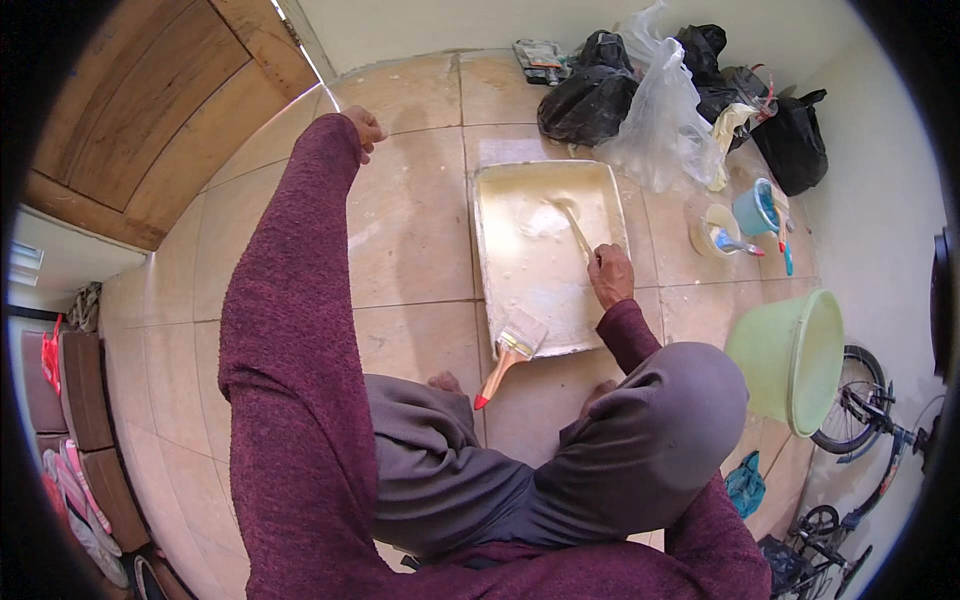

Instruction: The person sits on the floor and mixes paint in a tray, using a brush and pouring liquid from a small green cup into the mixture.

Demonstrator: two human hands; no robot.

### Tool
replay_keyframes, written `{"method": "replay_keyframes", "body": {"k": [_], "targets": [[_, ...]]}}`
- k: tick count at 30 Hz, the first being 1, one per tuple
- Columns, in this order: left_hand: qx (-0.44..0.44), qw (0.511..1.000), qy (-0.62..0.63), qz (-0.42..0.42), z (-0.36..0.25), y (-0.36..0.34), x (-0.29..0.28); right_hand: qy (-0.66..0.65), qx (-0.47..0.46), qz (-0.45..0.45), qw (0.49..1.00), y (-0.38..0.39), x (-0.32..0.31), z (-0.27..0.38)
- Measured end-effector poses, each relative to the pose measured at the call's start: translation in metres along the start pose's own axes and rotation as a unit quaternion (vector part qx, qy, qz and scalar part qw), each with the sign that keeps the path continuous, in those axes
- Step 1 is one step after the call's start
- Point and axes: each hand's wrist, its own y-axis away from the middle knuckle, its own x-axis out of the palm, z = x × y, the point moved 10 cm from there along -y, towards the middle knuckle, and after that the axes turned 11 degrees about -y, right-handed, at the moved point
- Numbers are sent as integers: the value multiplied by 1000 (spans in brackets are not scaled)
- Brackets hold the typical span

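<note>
My right hand [611, 277] is closed around the near end of a thin cream-coated stick [577, 231]. The stick's far end dips into pale cream paint [545, 215] in a shallow rectangular tray [480, 250] on the floor. Across the tray's near rim rests a wide paintbrush [508, 358], bristles inside and red-tipped wooden handle sticking out toward me. To the far left, my left hand [367, 132] hangs in the air at the end of my outstretched arm. Its fingers are loosely bent, and I see nothing in them.
Black and clear plastic bags [655, 110] lie along the far wall. Right of the tray stand a small cream tub [707, 236] and a blue tub [752, 210] with brushes. Nearer are a pale green bucket [770, 350] and a bicycle [875, 440]. A wooden door [160, 100] is far left.
</note>
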Motion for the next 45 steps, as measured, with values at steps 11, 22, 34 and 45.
{"method": "replay_keyframes", "body": {"k": [11, 22, 34, 45], "targets": [[3, 999, -29, 33, 1, -3, 1, -8, -12, 10, 1000, 7, 1, 8], [9, 999, -20, 23, 6, -4, -1, -4, -4, -3, 1000, 6, -19, 12], [0, 1000, -18, 8, 0, -5, -1, 83, 42, -14, 996, -7, 6, -16], [-8, 1000, -26, 14, 9, -4, -1, 8, -31, 47, 998, 0, 29, 35]]}}
